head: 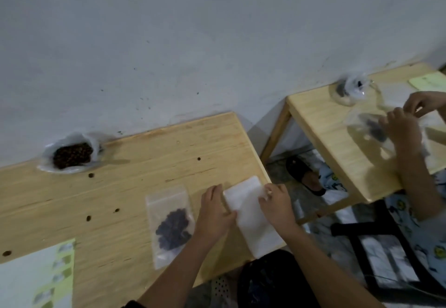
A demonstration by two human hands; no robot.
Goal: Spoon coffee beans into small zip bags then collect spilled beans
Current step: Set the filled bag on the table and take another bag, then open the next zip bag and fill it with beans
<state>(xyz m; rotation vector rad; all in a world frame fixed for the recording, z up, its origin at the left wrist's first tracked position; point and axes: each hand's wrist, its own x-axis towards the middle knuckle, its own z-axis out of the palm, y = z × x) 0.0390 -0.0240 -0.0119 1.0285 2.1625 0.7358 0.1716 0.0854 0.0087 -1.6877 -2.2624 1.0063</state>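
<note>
A stack of empty zip bags (251,213) lies at the right edge of the wooden table (135,153). My left hand (214,213) rests on the stack's left side, fingers pinching its edge. My right hand (275,206) presses on its right side, fingertips at the top corner. Just left of my hands lies a small zip bag holding coffee beans (172,225), flat on the table. An open plastic bag of coffee beans (72,154) sits at the table's far left by the wall. Several spilled beans (91,175) dot the tabletop.
A printed sheet (36,278) covers the table's near left corner. A second wooden table (337,138) stands to the right, where another person's hands (405,124) handle a plastic bag with beans. A sandal (304,175) lies on the floor between the tables.
</note>
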